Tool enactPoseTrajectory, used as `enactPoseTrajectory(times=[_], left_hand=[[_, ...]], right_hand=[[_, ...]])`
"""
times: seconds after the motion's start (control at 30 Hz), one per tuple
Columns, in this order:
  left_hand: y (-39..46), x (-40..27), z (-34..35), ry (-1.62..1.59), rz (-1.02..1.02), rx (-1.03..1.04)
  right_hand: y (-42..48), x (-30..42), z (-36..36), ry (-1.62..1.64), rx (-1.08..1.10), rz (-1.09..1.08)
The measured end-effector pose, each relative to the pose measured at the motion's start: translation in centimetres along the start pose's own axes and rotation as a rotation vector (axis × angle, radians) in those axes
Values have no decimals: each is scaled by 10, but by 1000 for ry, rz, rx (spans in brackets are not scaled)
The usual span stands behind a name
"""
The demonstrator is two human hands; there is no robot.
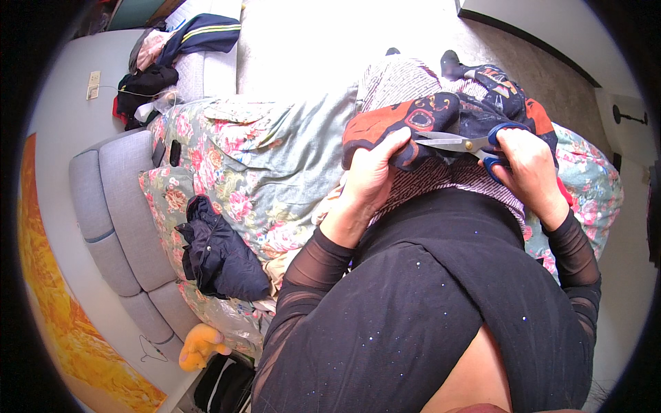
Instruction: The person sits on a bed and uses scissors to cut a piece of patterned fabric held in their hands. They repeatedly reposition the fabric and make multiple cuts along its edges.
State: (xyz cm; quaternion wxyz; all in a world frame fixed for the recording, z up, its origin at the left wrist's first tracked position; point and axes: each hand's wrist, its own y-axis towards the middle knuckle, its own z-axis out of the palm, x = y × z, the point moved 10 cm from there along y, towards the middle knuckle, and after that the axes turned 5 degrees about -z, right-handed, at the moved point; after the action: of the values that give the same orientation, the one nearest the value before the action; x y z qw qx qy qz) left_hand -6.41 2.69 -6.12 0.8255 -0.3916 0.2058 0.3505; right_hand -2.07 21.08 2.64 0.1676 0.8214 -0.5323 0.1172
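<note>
A black and rust-orange printed garment point(392, 121) lies across my lap over striped trousers point(397, 82). My left hand point(373, 168) pinches its near edge between thumb and fingers. In my right hand point(529, 168) is a pair of scissors point(467, 144) with blue handles, fingers through the loops. The blades are slightly apart and point left, their tips close to my left thumb. Some dark cloth lies just under the lower blade; whether the blades touch it I cannot tell. More of the printed cloth point(498, 95) spreads toward my right knee.
I sit on a bed with a floral sheet point(289, 155). To the left lie a dark jacket point(222, 258), a black phone-like object point(175, 153) and an orange plush toy point(201, 347). A grey padded headboard point(134, 206) stands behind them. Clothes point(206, 33) are piled at the upper left.
</note>
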Motion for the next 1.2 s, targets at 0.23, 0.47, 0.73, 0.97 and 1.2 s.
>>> enactPoseTrajectory(times=[0.23,0.47,0.73,0.97,1.2], left_hand=[[1,2,-1,10,-4,-23],[0,2,-1,11,-11,-15],[1,1,3,29,13,21],[-1,-21,19,318,199,21],[-6,-35,19,643,376,14]], right_hand=[[2,2,-1,7,11,0],[4,0,3,31,60,8],[3,-4,4,77,30,14],[-13,-55,14,494,-140,361],[0,-27,0,250,-58,192]])
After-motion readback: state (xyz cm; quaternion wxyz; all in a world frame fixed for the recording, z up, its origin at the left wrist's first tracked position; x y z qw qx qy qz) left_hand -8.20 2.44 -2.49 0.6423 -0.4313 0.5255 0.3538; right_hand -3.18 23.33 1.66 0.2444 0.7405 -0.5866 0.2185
